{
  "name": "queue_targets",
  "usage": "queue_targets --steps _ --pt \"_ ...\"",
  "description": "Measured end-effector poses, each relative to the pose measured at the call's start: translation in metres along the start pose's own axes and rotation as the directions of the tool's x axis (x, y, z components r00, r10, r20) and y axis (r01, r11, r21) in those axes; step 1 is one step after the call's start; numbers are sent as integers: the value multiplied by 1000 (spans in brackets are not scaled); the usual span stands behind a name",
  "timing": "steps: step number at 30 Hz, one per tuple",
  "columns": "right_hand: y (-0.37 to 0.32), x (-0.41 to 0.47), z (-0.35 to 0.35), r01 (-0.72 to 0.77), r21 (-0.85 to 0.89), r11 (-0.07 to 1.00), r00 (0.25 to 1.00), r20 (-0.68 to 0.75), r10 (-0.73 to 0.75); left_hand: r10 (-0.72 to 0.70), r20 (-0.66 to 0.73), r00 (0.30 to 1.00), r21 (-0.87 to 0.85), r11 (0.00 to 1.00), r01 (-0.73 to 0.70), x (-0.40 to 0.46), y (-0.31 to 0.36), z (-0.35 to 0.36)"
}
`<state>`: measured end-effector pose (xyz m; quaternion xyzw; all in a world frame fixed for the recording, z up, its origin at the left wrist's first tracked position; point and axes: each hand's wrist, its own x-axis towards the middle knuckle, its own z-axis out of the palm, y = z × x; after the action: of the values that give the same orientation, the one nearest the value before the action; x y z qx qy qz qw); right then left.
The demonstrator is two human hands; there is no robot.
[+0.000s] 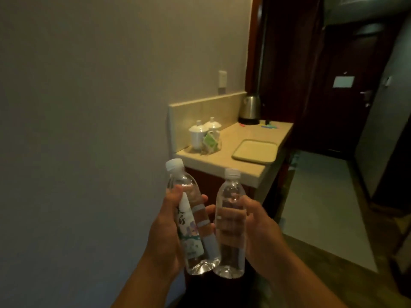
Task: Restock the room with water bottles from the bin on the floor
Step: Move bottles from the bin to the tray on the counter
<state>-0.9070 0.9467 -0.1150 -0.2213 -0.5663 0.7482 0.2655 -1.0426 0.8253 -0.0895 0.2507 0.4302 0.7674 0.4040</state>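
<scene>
My left hand [165,227] is shut around a clear water bottle [193,221] with a white cap and a printed label, tilted slightly left. In my right hand [259,227] I grip a second clear water bottle [230,227], held upright with its white cap up. The two bottles almost touch at their bases, in front of my chest. Both are held short of the beige countertop [224,161], which lies ahead and a little to the right. The bin on the floor is out of view.
On the countertop stand two white lidded cups [201,132], a tea packet [210,142], a flat beige tray [255,151] and a steel kettle [250,110]. A wall runs along the left. A dark door [347,92] closes the corridor at right.
</scene>
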Motion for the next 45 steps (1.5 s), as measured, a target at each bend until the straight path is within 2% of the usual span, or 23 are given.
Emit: queue_targets --steps 3,7,11,14,16,18,20,22,26,30,34,40,45 --pt "-31 -1 -23 12 -10 1000 1000 -9 -12 -49 71 996 41 998 46 16 -3 41" --pt "-71 8 -61 73 40 997 997 16 -73 5 149 989 -5 1000 -4 44 -3 82" --pt "-98 20 -93 136 51 989 991 -21 -135 90 133 987 46 994 -97 67 -2 109" --pt "-107 38 -110 121 90 989 992 -42 -117 123 112 986 95 986 -134 87 -1 124" --pt "-110 54 -119 90 91 992 995 -52 -85 119 111 987 112 985 -132 104 -2 133" --pt "-110 72 -123 96 89 991 995 1 -96 94 145 985 159 980 -117 125 -4 140" --pt "-109 93 -131 140 23 990 988 59 -142 86 144 986 220 969 -117 150 -6 145" --pt "-116 115 -139 205 -112 972 978 55 -199 95 122 988 261 957 -125 177 -7 148" --pt "-140 161 -155 272 -272 923 961 36 -273 117 61 991 235 963 -128 230 -1 155" --pt "-164 210 -170 306 -369 878 949 47 -311 159 24 987 255 954 -160 276 4 157" --pt "-179 257 -190 328 -381 864 942 63 -330 189 -32 982 269 947 -173 311 -3 157" --pt "-183 327 -230 326 -332 885 938 232 -259 249 -132 959 261 943 -209 361 -25 165" --pt "-184 386 -262 319 -231 919 872 452 -189 315 -146 938 401 886 -235 387 -51 175"
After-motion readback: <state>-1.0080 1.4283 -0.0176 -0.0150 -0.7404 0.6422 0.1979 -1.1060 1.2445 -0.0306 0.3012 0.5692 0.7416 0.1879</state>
